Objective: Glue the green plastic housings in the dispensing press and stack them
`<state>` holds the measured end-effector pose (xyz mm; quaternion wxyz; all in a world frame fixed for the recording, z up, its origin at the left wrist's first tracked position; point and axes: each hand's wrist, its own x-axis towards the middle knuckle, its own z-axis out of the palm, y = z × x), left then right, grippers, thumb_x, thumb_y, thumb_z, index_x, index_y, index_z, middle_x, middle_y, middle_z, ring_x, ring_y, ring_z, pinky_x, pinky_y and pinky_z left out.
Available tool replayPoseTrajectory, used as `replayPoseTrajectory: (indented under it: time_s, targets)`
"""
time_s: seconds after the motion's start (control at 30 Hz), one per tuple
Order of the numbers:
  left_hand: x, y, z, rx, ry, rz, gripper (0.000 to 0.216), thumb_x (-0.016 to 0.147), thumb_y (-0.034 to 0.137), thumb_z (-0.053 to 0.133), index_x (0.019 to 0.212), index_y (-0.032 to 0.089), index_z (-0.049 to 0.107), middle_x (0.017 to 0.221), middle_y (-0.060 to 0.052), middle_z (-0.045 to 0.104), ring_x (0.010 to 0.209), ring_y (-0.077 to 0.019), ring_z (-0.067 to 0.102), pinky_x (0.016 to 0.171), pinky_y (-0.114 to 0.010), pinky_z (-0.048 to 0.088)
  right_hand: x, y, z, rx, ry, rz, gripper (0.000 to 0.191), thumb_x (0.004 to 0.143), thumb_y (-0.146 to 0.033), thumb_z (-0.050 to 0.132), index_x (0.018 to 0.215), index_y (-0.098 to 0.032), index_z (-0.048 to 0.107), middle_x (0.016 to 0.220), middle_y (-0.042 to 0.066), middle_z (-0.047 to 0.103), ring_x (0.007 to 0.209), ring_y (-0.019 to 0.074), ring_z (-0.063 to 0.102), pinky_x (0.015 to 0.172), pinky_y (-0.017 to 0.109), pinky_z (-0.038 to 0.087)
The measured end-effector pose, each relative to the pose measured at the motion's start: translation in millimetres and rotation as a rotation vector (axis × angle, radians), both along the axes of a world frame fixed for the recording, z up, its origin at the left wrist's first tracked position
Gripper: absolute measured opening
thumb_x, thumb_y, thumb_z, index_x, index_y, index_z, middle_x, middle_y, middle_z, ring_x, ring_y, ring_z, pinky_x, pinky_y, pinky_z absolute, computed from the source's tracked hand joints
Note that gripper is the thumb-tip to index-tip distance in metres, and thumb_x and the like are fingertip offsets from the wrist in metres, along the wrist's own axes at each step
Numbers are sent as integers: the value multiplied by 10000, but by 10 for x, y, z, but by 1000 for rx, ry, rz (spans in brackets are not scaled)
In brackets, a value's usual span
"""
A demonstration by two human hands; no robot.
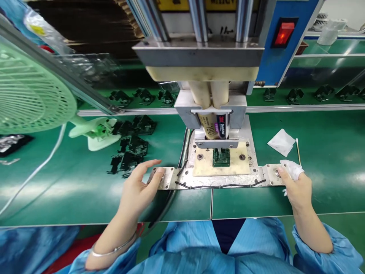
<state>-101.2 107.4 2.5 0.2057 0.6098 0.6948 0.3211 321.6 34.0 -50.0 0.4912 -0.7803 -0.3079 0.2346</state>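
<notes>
1. At the left end of the metal base plate (199, 180), the left hand (139, 192) straddles the left block (168, 180), its grip loosely spread, thumb across the top; whether it presses a button is hidden.
2. Across from it, the right hand (299, 190) has its grip curled on a white tissue (293, 169), thumb on the right block (270, 174).
3. Between them, a green part (221, 161) sits on the cream pad (241, 167), below the nozzle (219, 152) and twin cartridges (209, 125). Best, I judge: thumbs square, fingers away from the nozzle.
4. Loose tissue might get under the right thumb; tuck it aside.
5. A folded wipe (281, 142) and cotton swab (298, 152) lie on the surface (333, 182) beyond the right hand; dark parts (138, 144) crowd beyond the left, beside a green fan (37, 83).
</notes>
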Motion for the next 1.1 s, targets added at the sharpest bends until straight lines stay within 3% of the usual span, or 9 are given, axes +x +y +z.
replayPoseTrajectory:
  time_s: [0.1,0.2,0.27,0.4,0.57,0.87,0.97,1.03,1.1]
  targets:
    - [198,58,275,93,156,-138,473,856,549,602,1153,182,629,1227,-110,663,1189,-332,610,1080,-485,454,-4,-4,4,-30,-6,-5,655,592,-679,803,1020,-184,766,1023,133,768,1017,361,702,883,475,541]
    - [543,208,445,-26,71,-388,709,776,600,699,1321,177,533,1344,-139,616,1253,-346,583,1083,-491,466,-9,-2,10,-51,13,-17,676,573,-695,797,1011,-181,770,1029,143,767,1024,371,699,884,482,537]
    - [781,349,484,-113,40,-557,814,709,602,767,1349,166,516,1363,-155,603,1259,-359,574,1064,-482,484,-8,-3,6,-58,30,-19,684,568,-692,800,1018,-178,770,1044,148,764,1046,378,692,907,492,525]
    - [1075,601,454,-234,51,-746,696,697,580,779,1220,148,622,1143,-127,683,1062,-336,640,929,-455,546,-2,-7,-11,-76,64,0,701,567,-705,794,1023,-173,767,1042,150,765,1042,383,694,890,487,532]
    - [1088,693,361,-304,45,-725,700,720,580,757,1221,113,615,1018,-138,675,967,-329,640,858,-475,555,-13,12,12,-85,104,43,713,565,-731,766,1028,-188,767,1061,139,764,1078,390,682,914,501,531]
    - [1180,655,495,-532,-464,-763,548,727,442,828,1156,165,630,1162,-98,680,1113,-260,628,1054,-431,468,-7,-2,21,-42,81,54,684,617,-708,761,1046,-175,761,1066,150,760,1089,385,678,958,515,506]
    - [1176,613,565,-651,-466,-692,456,726,508,815,964,153,655,915,-51,677,859,-191,636,827,-317,524,-6,11,4,-24,81,40,657,622,-690,775,1018,-166,760,1047,153,763,1061,379,688,943,511,514]
    - [1143,556,576,-750,-499,-658,472,722,580,792,746,147,603,680,4,554,611,-120,508,586,-239,442,-11,36,1,3,80,28,641,620,-677,782,999,-160,760,1023,151,767,1037,372,697,936,507,521]
    - [1102,459,572,-845,-572,-613,549,695,626,791,611,153,526,582,37,424,518,-88,376,484,-221,349,-19,55,7,47,86,16,640,624,-663,788,1006,-150,758,1024,150,766,1026,363,702,936,503,529]
